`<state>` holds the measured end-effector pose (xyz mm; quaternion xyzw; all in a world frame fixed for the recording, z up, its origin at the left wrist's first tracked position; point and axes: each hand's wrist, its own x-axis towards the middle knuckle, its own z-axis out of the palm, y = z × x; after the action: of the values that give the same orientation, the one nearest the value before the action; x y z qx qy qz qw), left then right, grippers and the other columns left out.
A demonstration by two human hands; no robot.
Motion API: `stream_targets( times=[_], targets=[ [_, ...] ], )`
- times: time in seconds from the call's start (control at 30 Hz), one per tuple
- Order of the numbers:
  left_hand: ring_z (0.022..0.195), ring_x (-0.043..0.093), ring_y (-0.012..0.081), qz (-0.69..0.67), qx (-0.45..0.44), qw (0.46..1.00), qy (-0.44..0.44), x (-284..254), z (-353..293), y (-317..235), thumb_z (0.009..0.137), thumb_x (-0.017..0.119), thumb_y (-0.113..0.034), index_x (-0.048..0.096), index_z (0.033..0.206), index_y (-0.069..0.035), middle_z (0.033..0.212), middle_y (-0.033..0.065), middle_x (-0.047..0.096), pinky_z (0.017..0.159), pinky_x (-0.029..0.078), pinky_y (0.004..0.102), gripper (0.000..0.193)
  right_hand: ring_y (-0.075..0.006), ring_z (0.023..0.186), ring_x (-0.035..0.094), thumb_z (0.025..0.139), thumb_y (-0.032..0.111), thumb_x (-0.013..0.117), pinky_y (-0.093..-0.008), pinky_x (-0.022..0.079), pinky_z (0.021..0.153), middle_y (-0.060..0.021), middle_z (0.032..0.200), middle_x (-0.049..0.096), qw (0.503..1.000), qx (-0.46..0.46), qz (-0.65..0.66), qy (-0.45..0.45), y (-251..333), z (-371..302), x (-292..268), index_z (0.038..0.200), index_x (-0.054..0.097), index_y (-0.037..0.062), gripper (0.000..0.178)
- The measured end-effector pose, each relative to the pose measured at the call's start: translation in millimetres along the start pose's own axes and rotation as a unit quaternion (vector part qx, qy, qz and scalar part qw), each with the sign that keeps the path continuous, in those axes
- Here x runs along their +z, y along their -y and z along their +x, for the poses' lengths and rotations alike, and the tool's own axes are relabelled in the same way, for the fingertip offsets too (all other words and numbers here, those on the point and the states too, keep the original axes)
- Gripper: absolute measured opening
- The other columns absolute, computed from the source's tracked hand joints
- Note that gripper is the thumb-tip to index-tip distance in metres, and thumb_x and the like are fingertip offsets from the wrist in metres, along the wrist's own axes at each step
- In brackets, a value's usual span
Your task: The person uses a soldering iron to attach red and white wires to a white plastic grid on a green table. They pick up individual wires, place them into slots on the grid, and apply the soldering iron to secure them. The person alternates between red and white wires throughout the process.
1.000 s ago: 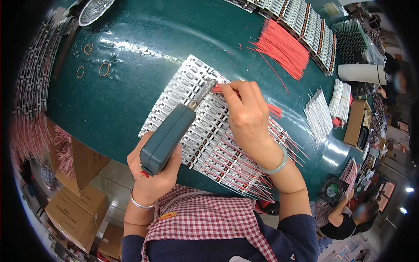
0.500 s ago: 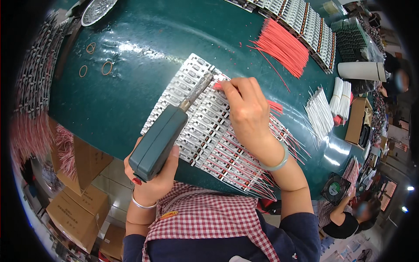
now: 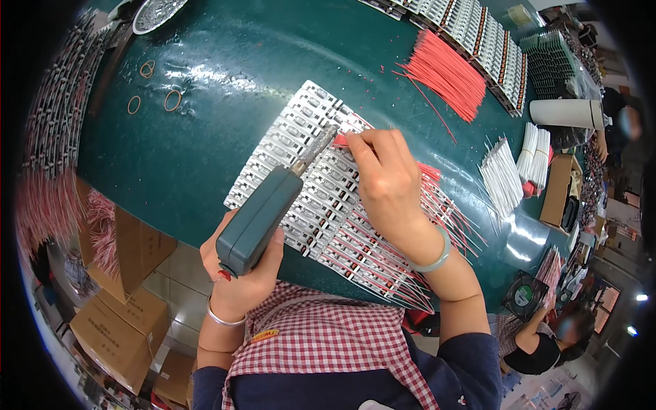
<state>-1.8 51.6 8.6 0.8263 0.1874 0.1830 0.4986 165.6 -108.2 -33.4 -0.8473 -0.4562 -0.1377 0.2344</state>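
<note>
A dark green soldering gun point(image 3: 260, 219) is gripped in my left hand point(image 3: 240, 292), its metal barrel angled away from me. The tip meets a block of small white housings point(image 3: 292, 130) set in rows on the table. Close beside the tip, my right hand point(image 3: 388, 183) pinches short red wires point(image 3: 339, 141), their ends at the housings. Fingers hide part of these wires. Red and white wires point(image 3: 403, 283) trail from the nearer right rows of the block. Another red bunch point(image 3: 429, 171) shows just right of my right hand.
Further right lie a red wire pile point(image 3: 447, 75) and white wire bundles point(image 3: 502, 178). More housings point(image 3: 471, 41) stand at the far right, near a white cylinder point(image 3: 567, 113). Rubber bands point(image 3: 173, 101) and a metal dish point(image 3: 156, 15) are left. A small fan point(image 3: 525, 295) sits at the right edge.
The soldering gun's tip and my right hand with the red wires have both shifted slightly toward me along the housings. Both grips stay the same.
</note>
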Motion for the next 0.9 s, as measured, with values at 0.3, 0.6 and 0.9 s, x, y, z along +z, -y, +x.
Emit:
stream_targets(
  times=[0.3, 0.6, 0.9],
  targets=[
    [0.067, 0.063, 0.0150, -0.002, -0.007, 1.000, 0.007, 1.8, 0.6, 2.4, 0.075, 0.074, 0.006, 0.069, 0.091, 0.005, 0.085, 0.0103, 0.068, 0.061, 0.049, 0.0259, 0.016, -0.0272, 0.083, 0.056, 0.072, 0.000, 0.064, -0.0357, 0.050, 0.065, -0.0134, 0.092, 0.058, 1.000, -0.006, -0.012, 0.012, 0.6, 0.8, -0.2, 0.102, 0.066, -0.0076, 0.031],
    [0.066, 0.065, 0.0168, 0.015, 0.015, 1.000, -0.019, -1.0, -0.3, 1.3, 0.073, 0.075, 0.006, 0.070, 0.090, 0.007, 0.085, 0.0127, 0.069, 0.060, 0.051, 0.0269, 0.017, -0.0271, 0.082, 0.056, 0.072, 0.000, 0.065, -0.0356, 0.050, 0.065, -0.0131, 0.091, 0.058, 1.000, -0.001, -0.014, 0.010, 2.9, 2.0, 0.0, 0.100, 0.066, -0.0076, 0.029],
    [0.070, 0.069, 0.0203, 0.022, 0.019, 0.999, -0.028, -4.8, -4.8, -2.0, 0.074, 0.074, 0.005, 0.070, 0.091, 0.008, 0.088, 0.0148, 0.071, 0.064, 0.054, 0.0278, 0.017, -0.0268, 0.082, 0.057, 0.072, -0.001, 0.066, -0.0353, 0.050, 0.066, -0.0128, 0.091, 0.058, 1.000, -0.008, -0.014, 0.001, 3.1, 1.0, 0.1, 0.101, 0.067, -0.0072, 0.030]
  ],
)
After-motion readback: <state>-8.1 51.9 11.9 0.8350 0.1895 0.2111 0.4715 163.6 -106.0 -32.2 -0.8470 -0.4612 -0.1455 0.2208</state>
